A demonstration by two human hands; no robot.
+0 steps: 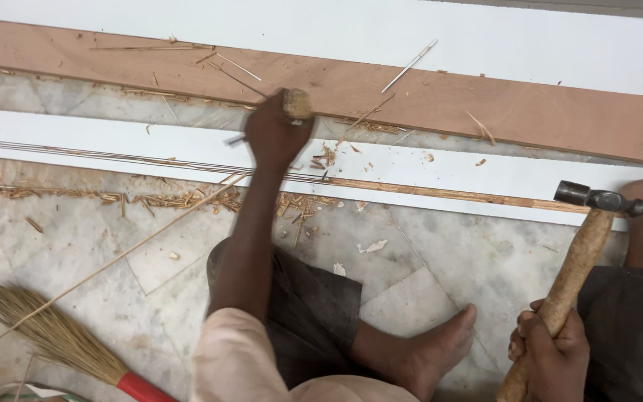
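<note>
Chisel (pixel 292 108): wooden handle up, blade down on the white board (pixel 76 134), at the groove edge, left of centre.
Broom (pixel 53 335): lies on the floor at far left, red grip toward you.
Left hand (pixel 273 134): your fingers are clenched round the chisel.
Chips (pixel 173 199): strewn along the floor just below the white board.
Plank (pixel 411 97): brown, lies beyond the white board.
Right hand (pixel 552 350): your fingers are wrapped tight round the hammer (pixel 582 246) handle, head raised near the board's right end.
</note>
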